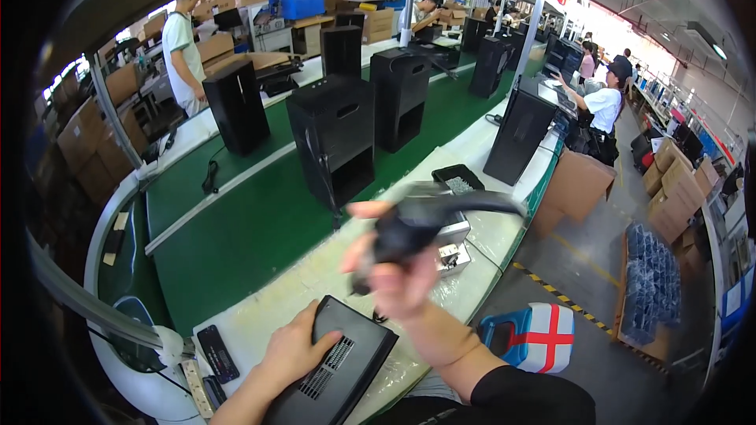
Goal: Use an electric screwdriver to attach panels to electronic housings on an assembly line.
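Note:
My left hand (pixel 293 349) rests flat on a black flat box with vent slots (pixel 339 366), lying on the white bench (pixel 276 299) at the bottom of the view. My right hand (pixel 394 267) is raised above the bench and blurred by motion. It grips a black plug with a dark cable (pixel 441 208) that arcs to the right. Behind the hand lies a small metal part (pixel 453 250).
A green conveyor belt (pixel 236 228) carries several tall black speaker cabinets (pixel 335 138). A black tray of small parts (pixel 458 179), a dark remote (pixel 217 352), a power strip (pixel 197 389), a blue and white stool (pixel 531 337), cardboard boxes and other workers surround the line.

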Action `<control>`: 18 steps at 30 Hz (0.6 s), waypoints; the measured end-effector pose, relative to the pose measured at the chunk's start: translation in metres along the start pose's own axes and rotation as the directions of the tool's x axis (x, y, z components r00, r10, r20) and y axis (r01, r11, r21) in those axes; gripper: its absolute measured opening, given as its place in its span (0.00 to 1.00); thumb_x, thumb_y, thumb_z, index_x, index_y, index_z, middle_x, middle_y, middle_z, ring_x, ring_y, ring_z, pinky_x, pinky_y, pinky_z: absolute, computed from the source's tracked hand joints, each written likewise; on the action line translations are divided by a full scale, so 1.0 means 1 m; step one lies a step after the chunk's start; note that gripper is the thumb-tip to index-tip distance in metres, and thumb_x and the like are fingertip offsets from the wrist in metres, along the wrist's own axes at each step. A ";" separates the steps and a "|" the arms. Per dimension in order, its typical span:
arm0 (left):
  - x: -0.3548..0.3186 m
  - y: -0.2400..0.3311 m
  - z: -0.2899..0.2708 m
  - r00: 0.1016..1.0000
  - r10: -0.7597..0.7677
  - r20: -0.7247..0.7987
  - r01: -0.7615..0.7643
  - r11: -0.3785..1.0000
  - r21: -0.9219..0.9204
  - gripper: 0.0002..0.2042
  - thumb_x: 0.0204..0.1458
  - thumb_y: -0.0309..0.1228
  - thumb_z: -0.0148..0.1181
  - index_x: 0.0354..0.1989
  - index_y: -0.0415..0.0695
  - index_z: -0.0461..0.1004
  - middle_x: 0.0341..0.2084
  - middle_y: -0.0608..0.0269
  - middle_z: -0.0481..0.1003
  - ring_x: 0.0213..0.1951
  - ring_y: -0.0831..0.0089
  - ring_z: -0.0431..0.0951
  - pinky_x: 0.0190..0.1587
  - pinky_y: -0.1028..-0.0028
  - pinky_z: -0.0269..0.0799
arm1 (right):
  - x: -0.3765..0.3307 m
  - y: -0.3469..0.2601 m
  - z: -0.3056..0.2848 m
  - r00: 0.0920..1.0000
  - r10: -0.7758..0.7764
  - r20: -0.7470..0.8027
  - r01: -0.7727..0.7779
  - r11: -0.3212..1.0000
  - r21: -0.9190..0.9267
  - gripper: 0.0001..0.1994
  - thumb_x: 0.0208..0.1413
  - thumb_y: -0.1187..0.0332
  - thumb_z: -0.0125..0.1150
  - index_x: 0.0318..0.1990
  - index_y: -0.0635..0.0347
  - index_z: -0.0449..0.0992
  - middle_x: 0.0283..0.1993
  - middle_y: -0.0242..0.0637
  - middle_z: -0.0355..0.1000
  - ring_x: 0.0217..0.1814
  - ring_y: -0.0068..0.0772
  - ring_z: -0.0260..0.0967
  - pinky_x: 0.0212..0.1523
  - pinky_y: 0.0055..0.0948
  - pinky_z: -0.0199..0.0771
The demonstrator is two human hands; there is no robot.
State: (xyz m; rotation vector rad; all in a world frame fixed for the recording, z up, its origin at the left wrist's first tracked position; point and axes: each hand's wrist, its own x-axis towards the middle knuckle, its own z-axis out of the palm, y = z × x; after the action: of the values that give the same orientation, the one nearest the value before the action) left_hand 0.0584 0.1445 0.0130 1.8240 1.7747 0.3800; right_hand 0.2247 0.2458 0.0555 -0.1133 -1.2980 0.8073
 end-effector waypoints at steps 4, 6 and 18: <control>-0.056 -0.007 -0.027 0.971 -0.191 0.143 0.176 0.978 0.111 0.37 0.43 0.48 0.63 0.59 0.38 0.60 0.37 0.38 0.75 0.41 0.43 0.75 0.45 0.60 0.71 | 0.006 -0.031 -0.103 0.916 -0.368 -0.161 0.235 0.815 -0.529 0.30 0.61 0.51 0.47 0.55 0.71 0.50 0.45 0.52 0.65 0.20 0.27 0.68 0.20 0.22 0.68; -0.074 -0.018 -0.026 0.951 -0.268 0.154 0.258 0.963 0.080 0.35 0.42 0.44 0.65 0.57 0.37 0.62 0.36 0.39 0.75 0.40 0.44 0.76 0.45 0.61 0.72 | 0.004 -0.030 -0.141 0.887 -0.410 -0.211 0.173 0.719 -0.673 0.29 0.61 0.52 0.47 0.55 0.68 0.50 0.44 0.50 0.65 0.21 0.28 0.68 0.22 0.23 0.68; -0.072 -0.015 -0.006 0.934 -0.324 -0.152 0.292 0.936 -0.197 0.28 0.34 0.37 0.71 0.45 0.35 0.73 0.31 0.44 0.77 0.36 0.57 0.79 0.41 0.69 0.73 | -0.045 0.032 -0.182 0.964 -0.112 -0.243 -0.081 0.743 -0.664 0.29 0.61 0.59 0.49 0.61 0.67 0.48 0.49 0.48 0.65 0.25 0.26 0.66 0.29 0.23 0.69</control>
State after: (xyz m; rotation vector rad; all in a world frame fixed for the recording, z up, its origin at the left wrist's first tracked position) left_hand 0.0370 0.0743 0.0225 1.3979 2.0466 0.5695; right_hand 0.3687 0.3080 -0.0526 -0.7703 -1.2705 0.2508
